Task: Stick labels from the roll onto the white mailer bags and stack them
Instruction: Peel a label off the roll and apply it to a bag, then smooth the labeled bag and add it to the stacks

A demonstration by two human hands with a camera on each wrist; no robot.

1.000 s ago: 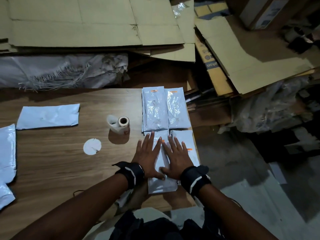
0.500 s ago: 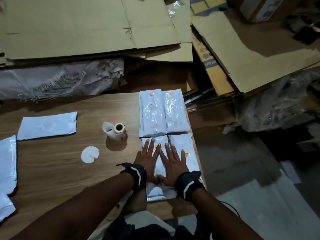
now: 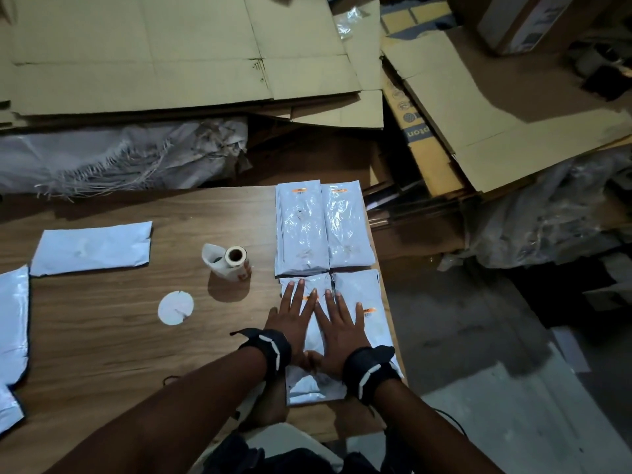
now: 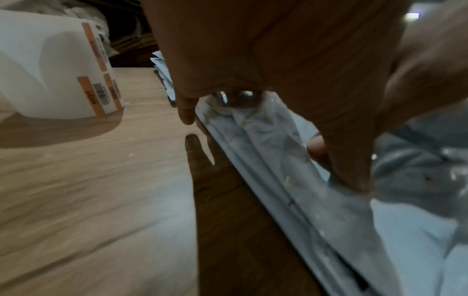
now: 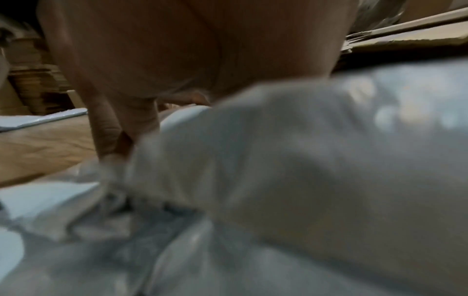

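Label roll (image 3: 229, 265) left of mailer stacks (image 3: 321, 227)

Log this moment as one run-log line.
left hand: flat on near-left white plastic mailer bag | right hand: flat, pressing too | white label roll: idle on table

Bare table (image 3: 113, 336) left of hands; label roll (image 3: 232, 263) & disc (image 3: 175, 308) obstruct

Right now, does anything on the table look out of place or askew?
Mostly tidy. The bag under both flat hands, left hand and right hand, overhangs the table's near edge and sits out of line with the bag beside it. A loose white paper disc lies near the label roll.
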